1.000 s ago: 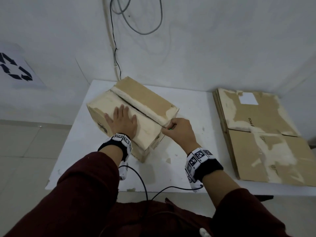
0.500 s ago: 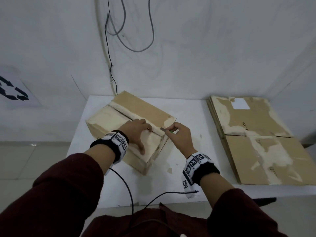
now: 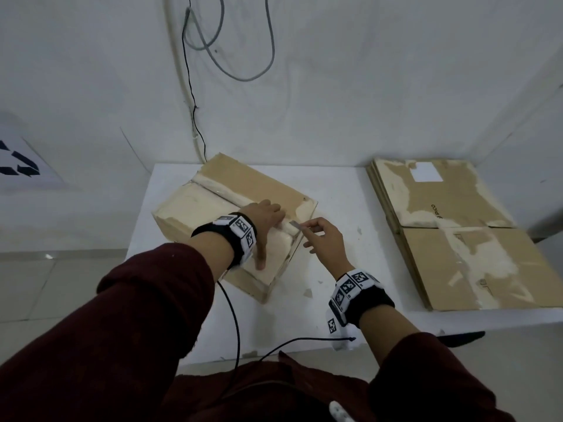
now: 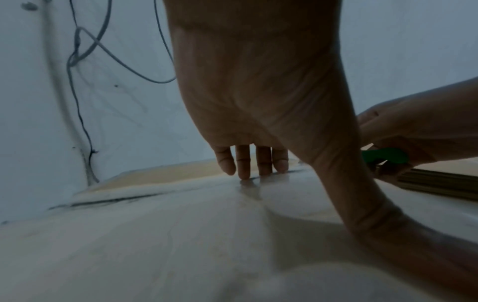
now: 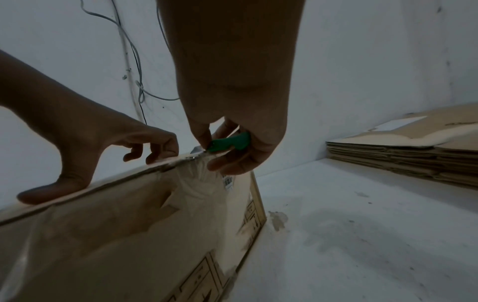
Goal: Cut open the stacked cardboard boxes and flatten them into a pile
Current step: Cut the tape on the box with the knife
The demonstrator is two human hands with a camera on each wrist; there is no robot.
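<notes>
At frame centre, the cardboard box (image 3: pixel 231 220) is being pressed by the left hand (image 3: pixel 265 220), fingers straight along its taped seam (image 3: pixel 225 194). The green box cutter (image 5: pixel 229 144) is being pinched in the right hand (image 3: pixel 326 242), blade meeting the seam's lower-right end; the seam runs toward the upper left.

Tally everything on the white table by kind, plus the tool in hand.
Intact taped cardboard box: 1
Pile of flattened cardboard: 1
Green-handled cutter, held in the right hand: 1
Total: 3
The number of sheets in the pile cannot be counted from these views.
</notes>
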